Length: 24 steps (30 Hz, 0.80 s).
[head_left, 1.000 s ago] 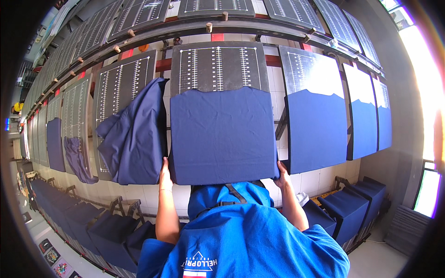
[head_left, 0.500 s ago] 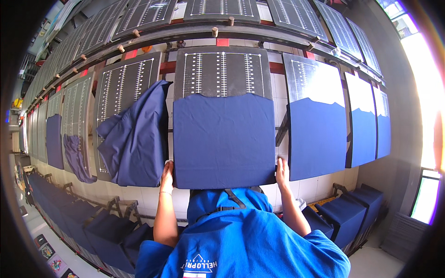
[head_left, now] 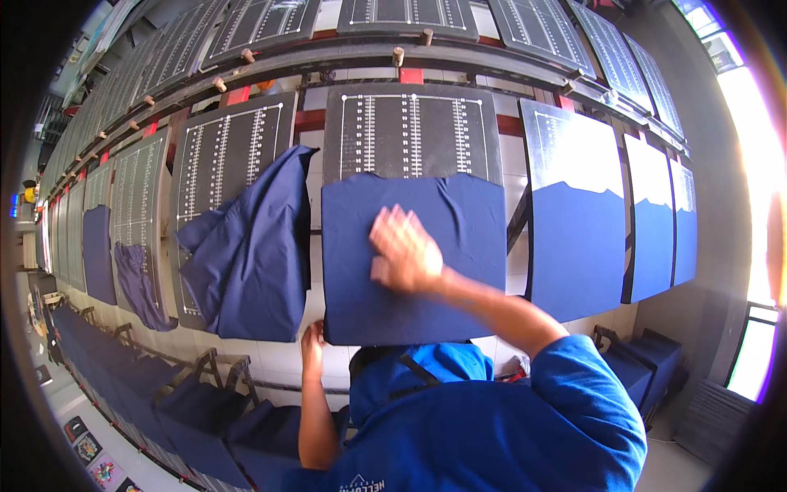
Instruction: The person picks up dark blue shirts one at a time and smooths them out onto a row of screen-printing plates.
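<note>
A navy garment panel point(head_left: 459, 279) covers the lower part of the dark, ruled board point(head_left: 389, 135) in front of me. Its upper edge is cut in a shallow neckline shape, and small creases run near the top right. My right hand point(head_left: 403, 252), slightly blurred, lies over the middle of the panel with its fingers spread. At the near left corner, my left hand point(head_left: 312, 338) has its fingers closed on the panel's edge; the fingertips are partly hidden. On the adjoining board to the left, a loose navy cloth point(head_left: 250, 254) lies bunched in folds.
Smooth navy panels cover the boards to the right, such as this one point(head_left: 578, 254). A metal rail point(head_left: 344, 66) with wooden pegs runs behind my row, with more ruled boards beyond. Navy-covered boards point(head_left: 197, 410) stand low behind me on the left.
My right hand has left the panel's near right side and moved up and left onto its middle. My left hand has shifted slightly down to the near left corner. Creases appear at the top right.
</note>
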Available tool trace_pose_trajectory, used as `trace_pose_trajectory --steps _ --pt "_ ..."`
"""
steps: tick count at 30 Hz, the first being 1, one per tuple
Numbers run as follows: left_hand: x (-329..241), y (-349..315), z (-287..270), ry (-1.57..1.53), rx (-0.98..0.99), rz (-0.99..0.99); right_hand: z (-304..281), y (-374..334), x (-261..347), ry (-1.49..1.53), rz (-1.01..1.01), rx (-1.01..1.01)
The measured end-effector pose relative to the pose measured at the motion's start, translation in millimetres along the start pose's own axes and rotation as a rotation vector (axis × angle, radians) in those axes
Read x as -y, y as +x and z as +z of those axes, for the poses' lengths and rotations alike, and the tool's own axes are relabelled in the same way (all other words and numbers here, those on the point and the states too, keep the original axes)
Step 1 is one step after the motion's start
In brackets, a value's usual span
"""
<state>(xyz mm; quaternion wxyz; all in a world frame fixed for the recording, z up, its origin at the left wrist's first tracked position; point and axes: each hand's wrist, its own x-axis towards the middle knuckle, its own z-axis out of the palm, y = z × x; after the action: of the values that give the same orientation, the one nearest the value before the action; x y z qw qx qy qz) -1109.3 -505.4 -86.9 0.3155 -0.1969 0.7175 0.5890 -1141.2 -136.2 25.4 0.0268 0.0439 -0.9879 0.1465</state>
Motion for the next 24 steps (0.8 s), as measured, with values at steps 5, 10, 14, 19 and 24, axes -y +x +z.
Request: trace_pose_trajectory --steps 5,10,14,19,24 --pt "47 -43 -17 0.007 -0.083 -0.067 43 -52 53 0.251 -0.545 0.367" --pt "38 -87 -4 0.14 -0.17 -0.006 31 127 -27 0.016 0.049 -0.254" --pt "8 -104 20 0.453 -0.373 0.312 49 63 79 0.075 -0.299 -0.028" --pt "-65 -121 82 0.838 -0.357 0.744 76 18 92 0.419 -0.446 0.087" --pt "-84 -104 126 1.134 0.058 0.833 -11 61 -88 0.042 0.296 -0.17"
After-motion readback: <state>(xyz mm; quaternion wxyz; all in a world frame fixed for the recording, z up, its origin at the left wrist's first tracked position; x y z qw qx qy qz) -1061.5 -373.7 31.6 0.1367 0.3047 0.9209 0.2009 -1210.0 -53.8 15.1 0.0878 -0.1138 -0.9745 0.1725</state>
